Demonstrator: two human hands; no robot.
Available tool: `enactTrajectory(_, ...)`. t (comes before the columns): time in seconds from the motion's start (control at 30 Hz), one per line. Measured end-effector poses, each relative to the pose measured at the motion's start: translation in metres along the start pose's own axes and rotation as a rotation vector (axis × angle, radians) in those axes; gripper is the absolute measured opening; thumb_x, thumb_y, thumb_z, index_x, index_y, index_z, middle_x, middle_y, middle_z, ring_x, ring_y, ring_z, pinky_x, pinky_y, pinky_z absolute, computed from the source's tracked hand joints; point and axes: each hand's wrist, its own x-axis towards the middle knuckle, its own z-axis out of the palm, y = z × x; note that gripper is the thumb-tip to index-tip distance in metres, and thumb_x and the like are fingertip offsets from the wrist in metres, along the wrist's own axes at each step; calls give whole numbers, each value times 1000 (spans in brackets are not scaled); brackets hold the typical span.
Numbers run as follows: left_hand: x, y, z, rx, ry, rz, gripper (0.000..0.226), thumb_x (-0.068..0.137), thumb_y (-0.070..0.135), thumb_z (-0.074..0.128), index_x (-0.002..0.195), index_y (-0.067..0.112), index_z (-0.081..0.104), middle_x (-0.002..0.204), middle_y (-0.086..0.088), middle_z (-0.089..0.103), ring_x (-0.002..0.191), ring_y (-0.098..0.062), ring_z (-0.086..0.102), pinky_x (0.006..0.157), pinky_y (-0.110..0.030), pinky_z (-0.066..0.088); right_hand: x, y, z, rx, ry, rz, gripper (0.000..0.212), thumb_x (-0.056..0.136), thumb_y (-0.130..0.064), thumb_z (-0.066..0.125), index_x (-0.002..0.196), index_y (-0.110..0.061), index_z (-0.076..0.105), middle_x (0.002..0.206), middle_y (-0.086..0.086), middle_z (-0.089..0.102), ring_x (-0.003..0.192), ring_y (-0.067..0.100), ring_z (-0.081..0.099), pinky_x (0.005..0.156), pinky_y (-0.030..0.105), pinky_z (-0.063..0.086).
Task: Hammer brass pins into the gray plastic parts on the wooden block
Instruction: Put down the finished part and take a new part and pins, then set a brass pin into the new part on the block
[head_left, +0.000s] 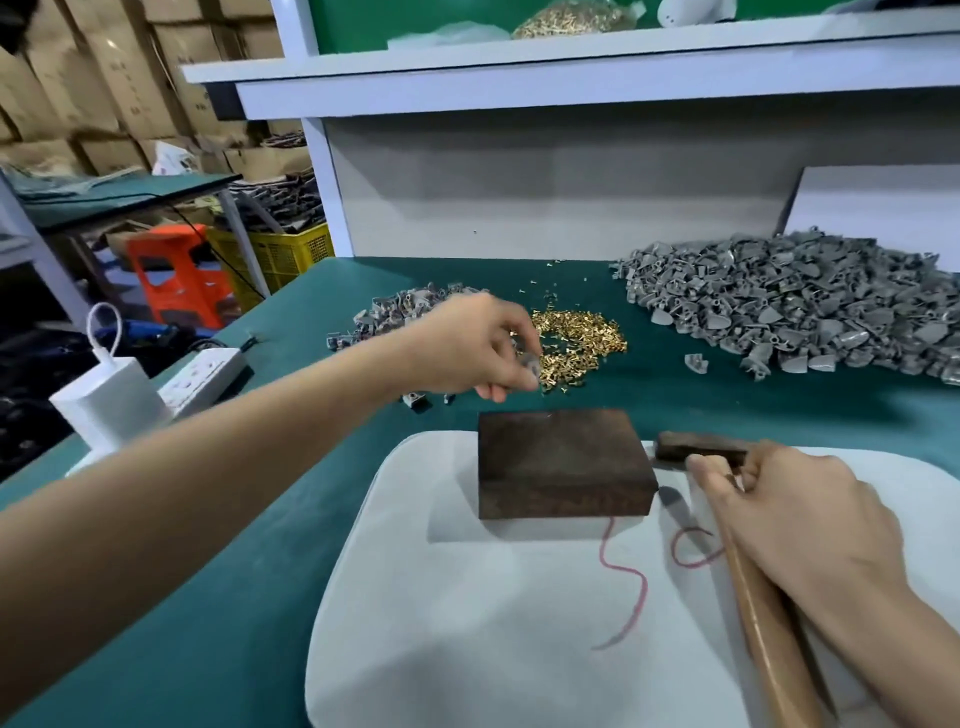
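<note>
A dark wooden block (563, 460) sits on a white pad (467, 613), its top bare. My left hand (472, 348) reaches over the table beyond the block and pinches a small gray plastic part (687, 362) is not it; the pinched part (530, 366) is blurred, beside the heap of brass pins (584, 340). My right hand (795, 514) grips a wooden-handled hammer (763, 597), whose dark head (698, 451) lies just right of the block. A large pile of gray parts (810, 306) lies at the right, a smaller pile (395, 314) behind my left hand.
A white power bank (109, 402) and a power strip (205, 374) stand at the table's left edge. A red thread (631, 597) lies on the pad. A white shelf unit (545, 171) walls the back of the green table (234, 597).
</note>
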Motion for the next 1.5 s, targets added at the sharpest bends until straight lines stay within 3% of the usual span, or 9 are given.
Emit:
enactTrajectory(0.2,-26,12,34,123,-51,82,27,84,20,73,110,17,68,73,-2,72,52,10,56,59,-2,38,-14,-20,-6,226,80,-130,39,83,-45,56,61,-15,45,55,8,55,61,34,51,55,35,39)
enactTrajectory(0.3,-33,13,34,119,-11,111,35,82,20,75,117,19,67,74,4,69,56,15,54,63,-1,37,-20,-29,-9,400,86,-269,32,83,-31,62,58,-16,48,40,-2,47,47,13,49,51,26,40)
enactTrajectory(0.57,-51,20,32,-618,208,103,30,83,-7,65,107,11,64,81,-11,70,71,-15,70,69,-20,57,0,-70,-25,644,12,-503,12,79,-16,69,80,-27,65,70,-9,61,58,8,53,59,16,40)
enactTrajectory(0.73,-51,22,41,-841,290,35,25,87,-11,58,108,3,62,74,-11,67,64,-11,69,68,-22,59,17,-90,-17,683,-74,-573,20,81,-5,68,81,-25,68,82,-6,66,73,11,65,75,25,53)
enactTrajectory(0.93,-52,19,54,-1139,411,-78,18,85,-2,64,103,1,64,71,-9,72,64,-14,70,66,-21,58,25,-90,-11,713,-3,-691,12,77,-5,74,79,-17,73,77,-11,63,72,9,60,71,28,51)
enactTrajectory(1.2,-70,5,97,-257,689,65,22,83,19,72,100,32,65,101,17,64,100,-3,55,90,-15,38,53,-86,-12,636,-193,-578,17,78,-8,74,69,-21,67,78,-3,67,69,20,66,58,36,58)
enactTrajectory(1.3,-69,-1,108,-130,690,173,16,85,20,64,97,25,74,109,10,64,110,-13,52,99,-29,38,64,-89,-10,644,-413,-537,8,79,-3,72,75,-7,67,80,13,70,67,35,67,61,46,58)
enactTrajectory(1.37,-68,-5,112,-97,658,155,18,86,23,61,97,23,75,115,8,64,118,-16,50,102,-38,39,66,-93,-9,658,-508,-544,5,78,2,71,77,0,66,71,20,68,60,31,64,55,34,58)
enactTrajectory(1.5,-67,-9,112,-166,672,113,19,84,22,59,98,22,72,104,22,61,116,-4,49,104,-24,36,67,-96,-6,667,-663,-554,10,77,8,69,73,-1,65,72,28,66,58,21,64,53,22,54)
